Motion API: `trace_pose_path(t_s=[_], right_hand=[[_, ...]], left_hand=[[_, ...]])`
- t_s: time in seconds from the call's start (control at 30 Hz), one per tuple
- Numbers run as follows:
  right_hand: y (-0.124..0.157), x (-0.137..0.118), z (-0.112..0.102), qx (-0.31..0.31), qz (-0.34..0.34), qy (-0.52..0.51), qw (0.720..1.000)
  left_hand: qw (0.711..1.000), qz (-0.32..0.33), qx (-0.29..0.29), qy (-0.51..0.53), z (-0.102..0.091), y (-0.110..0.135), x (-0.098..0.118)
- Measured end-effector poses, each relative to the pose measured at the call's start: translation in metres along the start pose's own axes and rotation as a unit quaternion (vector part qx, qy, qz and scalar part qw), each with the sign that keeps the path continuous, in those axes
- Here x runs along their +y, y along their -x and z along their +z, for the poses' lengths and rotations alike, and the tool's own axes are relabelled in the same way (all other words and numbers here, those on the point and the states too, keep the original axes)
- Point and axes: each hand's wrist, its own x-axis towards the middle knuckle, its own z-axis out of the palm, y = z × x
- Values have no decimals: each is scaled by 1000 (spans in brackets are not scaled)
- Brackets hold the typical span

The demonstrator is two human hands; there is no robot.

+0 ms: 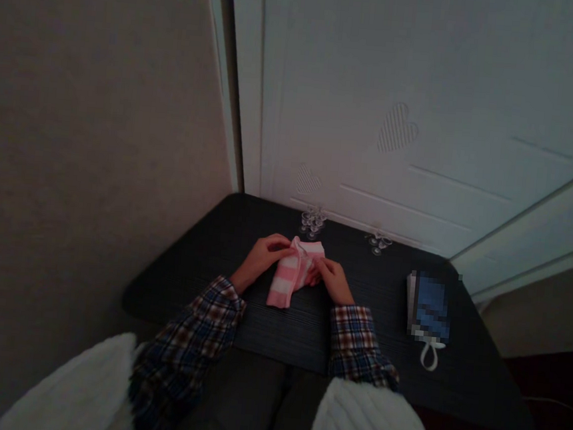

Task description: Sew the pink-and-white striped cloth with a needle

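Observation:
A pink and white striped sock (288, 279) lies on the dark table (201, 268) in front of me. My left hand (263, 254) pinches its upper edge from the left, fingers closed on the cloth. From the right, my right hand (330, 278) grips the same sock near its top, fingers curled on it. Both arms wear plaid sleeves.
A blue and white item with a white loop (428, 318) lies on the table to the right. Small clear pieces (312, 222) sit at the table's back edge by a white door (400, 118). A beige wall (85, 157) is at left.

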Motion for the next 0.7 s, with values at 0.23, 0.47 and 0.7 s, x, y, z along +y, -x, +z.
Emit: trace_pose_path(t_s=[0.23, 0.47, 0.7], right_hand=[[1, -1, 1, 11, 4, 11, 1000], [1, 0, 0, 28, -16, 21, 999], [0, 3, -2, 62, -21, 6, 998]], left_hand=[[1000, -5, -2, -7, 0, 0, 5], [1000, 16, -12, -19, 0, 1, 8], [999, 28, -12, -22, 3, 1, 1]])
